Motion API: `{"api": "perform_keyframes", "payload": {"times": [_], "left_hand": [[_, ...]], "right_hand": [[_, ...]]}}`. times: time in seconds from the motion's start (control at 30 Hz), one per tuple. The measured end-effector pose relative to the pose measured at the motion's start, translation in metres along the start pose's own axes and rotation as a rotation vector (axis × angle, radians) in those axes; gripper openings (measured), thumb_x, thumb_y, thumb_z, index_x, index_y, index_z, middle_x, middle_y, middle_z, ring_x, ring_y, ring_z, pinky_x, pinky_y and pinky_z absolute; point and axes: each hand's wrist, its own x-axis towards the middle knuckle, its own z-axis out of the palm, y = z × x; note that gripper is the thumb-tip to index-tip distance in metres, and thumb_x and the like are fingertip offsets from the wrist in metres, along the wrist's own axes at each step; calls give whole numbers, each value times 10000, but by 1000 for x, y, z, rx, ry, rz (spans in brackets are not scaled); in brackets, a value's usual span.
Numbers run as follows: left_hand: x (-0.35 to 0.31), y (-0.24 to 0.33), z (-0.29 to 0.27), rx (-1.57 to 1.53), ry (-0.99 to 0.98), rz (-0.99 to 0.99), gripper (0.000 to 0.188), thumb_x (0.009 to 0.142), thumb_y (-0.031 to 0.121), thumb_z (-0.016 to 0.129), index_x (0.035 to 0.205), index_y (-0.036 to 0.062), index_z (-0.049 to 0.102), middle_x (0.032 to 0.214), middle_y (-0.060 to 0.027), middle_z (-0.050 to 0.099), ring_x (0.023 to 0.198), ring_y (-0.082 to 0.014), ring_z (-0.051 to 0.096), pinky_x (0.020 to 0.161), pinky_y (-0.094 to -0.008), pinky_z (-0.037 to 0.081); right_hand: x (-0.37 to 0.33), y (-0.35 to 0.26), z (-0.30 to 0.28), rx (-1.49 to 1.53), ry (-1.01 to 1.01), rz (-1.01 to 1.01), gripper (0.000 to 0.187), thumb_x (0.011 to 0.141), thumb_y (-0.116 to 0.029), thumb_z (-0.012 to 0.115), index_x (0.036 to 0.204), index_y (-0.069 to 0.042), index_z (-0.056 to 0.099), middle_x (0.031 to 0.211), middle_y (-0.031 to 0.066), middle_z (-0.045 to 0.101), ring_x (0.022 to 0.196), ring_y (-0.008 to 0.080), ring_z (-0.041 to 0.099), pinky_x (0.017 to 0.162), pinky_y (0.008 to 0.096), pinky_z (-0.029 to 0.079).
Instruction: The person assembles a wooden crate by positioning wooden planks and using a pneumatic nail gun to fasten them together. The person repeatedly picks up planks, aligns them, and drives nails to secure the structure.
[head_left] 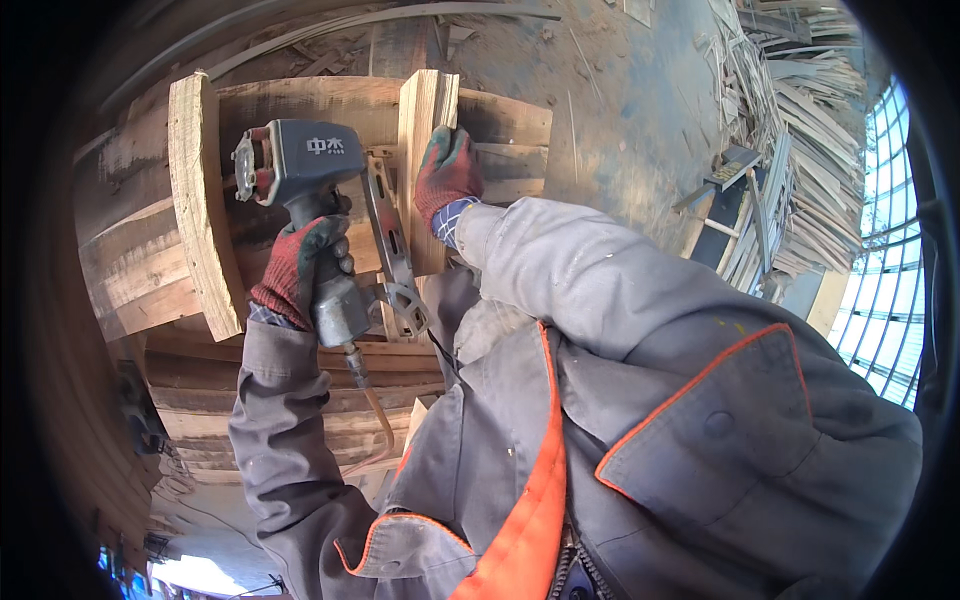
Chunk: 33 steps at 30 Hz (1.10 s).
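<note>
Nail gun (312, 158), dark grey, 1 slotted magazine (388, 232)

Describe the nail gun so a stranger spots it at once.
Find the wooden planks at upper left. Between two pale beams across them, the gloved left hand grips the nail gun. Unlike the wood around, it is dark grey, with a hose.

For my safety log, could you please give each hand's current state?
Left hand: closed, holding the nail gun.
Right hand: closed on the right wooden bar.
</note>
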Motion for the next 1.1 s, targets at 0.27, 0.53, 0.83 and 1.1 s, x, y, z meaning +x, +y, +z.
{"api": "perform_keyframes", "payload": {"times": [0.27, 0.53, 0.83, 1.1], "left_hand": [[-43, -14, -19, -8, 82, -88, 232, 924, 142, 674, 1113, 16, 629, 712, -46, 589, 587, -157, 592, 559, -308, 528], [-21, -36, -21, -69, -28, -78, 252, 932, 143, 661, 1143, 9, 628, 713, -41, 585, 591, -156, 590, 565, -307, 525], [-34, -47, -20, -136, -22, -118, 309, 946, 152, 635, 1208, -11, 624, 712, -30, 567, 597, -159, 579, 578, -305, 518], [-42, -43, -20, -73, -12, -147, 381, 950, 183, 627, 1267, -27, 615, 714, -27, 563, 600, -155, 575, 581, -299, 520]], "right_hand": [[2, 7, 4, 4, -37, -15, 503, 953, -316, 589, 1344, -2, 552, 1270, 265, 622, 1140, 463, 613, 955, 492, 505], [2, 12, 13, -44, 32, -76, 512, 957, -325, 588, 1355, -5, 552, 1248, 272, 638, 1145, 459, 618, 971, 489, 505], [3, 12, 14, -61, 47, -31, 471, 950, -321, 601, 1298, -4, 589, 1224, 286, 642, 1123, 466, 624, 954, 491, 512], [1, 10, 6, -30, 20, -38, 481, 950, -315, 599, 1304, 10, 579, 1210, 288, 646, 1108, 465, 630, 944, 493, 517]]}}
